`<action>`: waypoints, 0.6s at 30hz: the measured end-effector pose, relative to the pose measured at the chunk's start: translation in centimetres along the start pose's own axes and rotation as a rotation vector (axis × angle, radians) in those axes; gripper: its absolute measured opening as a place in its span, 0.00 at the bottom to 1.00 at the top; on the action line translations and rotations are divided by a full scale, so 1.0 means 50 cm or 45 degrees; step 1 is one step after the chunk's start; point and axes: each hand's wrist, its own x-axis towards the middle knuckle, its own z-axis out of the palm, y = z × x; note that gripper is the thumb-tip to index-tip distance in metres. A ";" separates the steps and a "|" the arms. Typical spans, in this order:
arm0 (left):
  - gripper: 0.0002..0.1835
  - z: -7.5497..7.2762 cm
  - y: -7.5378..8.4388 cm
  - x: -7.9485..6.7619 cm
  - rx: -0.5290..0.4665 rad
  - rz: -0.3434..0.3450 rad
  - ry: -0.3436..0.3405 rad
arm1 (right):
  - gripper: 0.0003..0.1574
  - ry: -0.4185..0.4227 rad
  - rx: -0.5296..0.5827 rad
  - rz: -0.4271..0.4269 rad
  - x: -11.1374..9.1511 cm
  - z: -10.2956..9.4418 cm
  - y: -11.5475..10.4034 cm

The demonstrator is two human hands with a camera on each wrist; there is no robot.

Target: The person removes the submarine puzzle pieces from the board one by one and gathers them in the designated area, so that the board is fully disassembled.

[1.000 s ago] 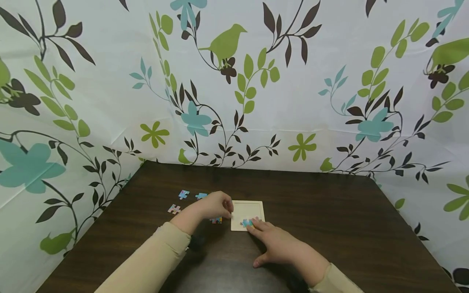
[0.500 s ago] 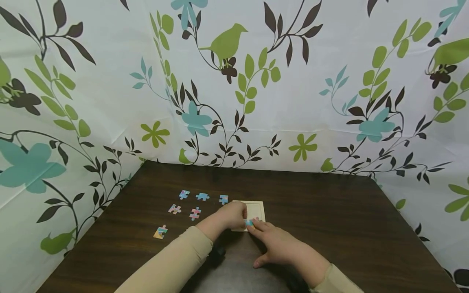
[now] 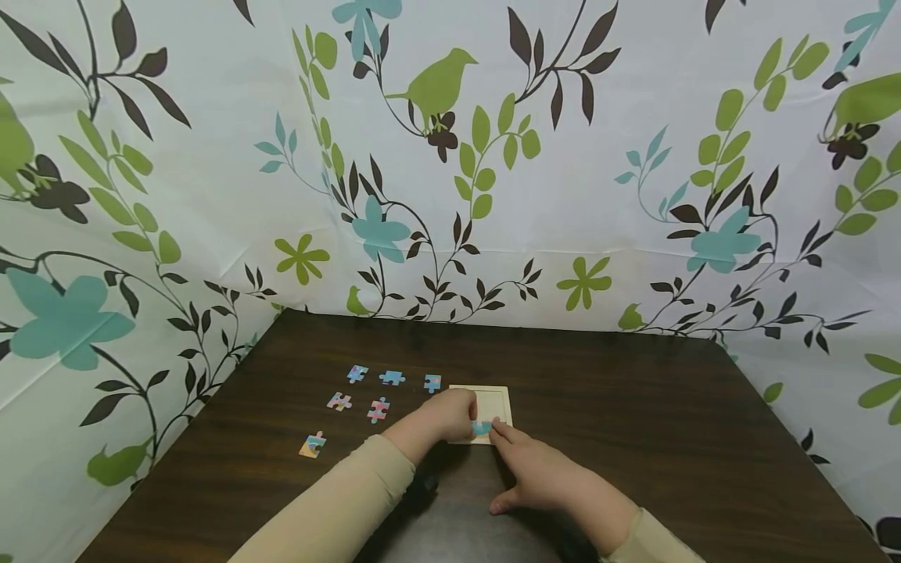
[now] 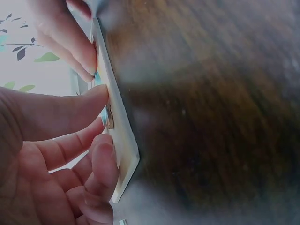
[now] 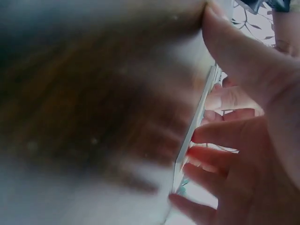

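A small square wooden puzzle tray (image 3: 491,402) lies on the dark table. Light blue puzzle pieces (image 3: 482,428) sit in its near part, partly covered by fingers. My left hand (image 3: 449,414) reaches over the tray's near left corner; in the left wrist view its thumb and forefinger pinch a puzzle piece (image 4: 109,117) low against the tray. Fairly straight fingers of my right hand (image 3: 540,467) touch the near right side of the tray, and its thumb is spread out toward the table. In the right wrist view, those fingertips lie along the tray's edge (image 5: 188,136).
Several loose puzzle pieces lie left of the tray, among them a yellow and blue one (image 3: 313,446), a pink one (image 3: 378,410) and a blue one (image 3: 392,378). Behind the table (image 3: 633,407) hangs a patterned cloth (image 3: 535,195).
My left hand has moved right from the tray's left edge to over its near left part, uncovering loose pieces. My right fingers have shifted slightly right, showing more of the blue piece.
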 end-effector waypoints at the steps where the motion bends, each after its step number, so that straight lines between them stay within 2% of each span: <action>1: 0.13 0.001 0.000 0.001 -0.001 0.002 -0.002 | 0.67 0.013 -0.030 -0.003 -0.001 0.000 -0.001; 4: 0.13 0.002 -0.003 0.003 -0.007 0.010 0.002 | 0.67 0.046 -0.094 -0.006 -0.002 -0.001 -0.004; 10: 0.12 0.001 -0.007 0.003 -0.020 0.004 -0.011 | 0.68 0.034 -0.052 0.017 0.007 -0.005 -0.010; 18: 0.12 -0.001 -0.004 0.002 -0.014 0.024 -0.008 | 0.66 0.043 -0.123 0.006 0.016 -0.009 -0.014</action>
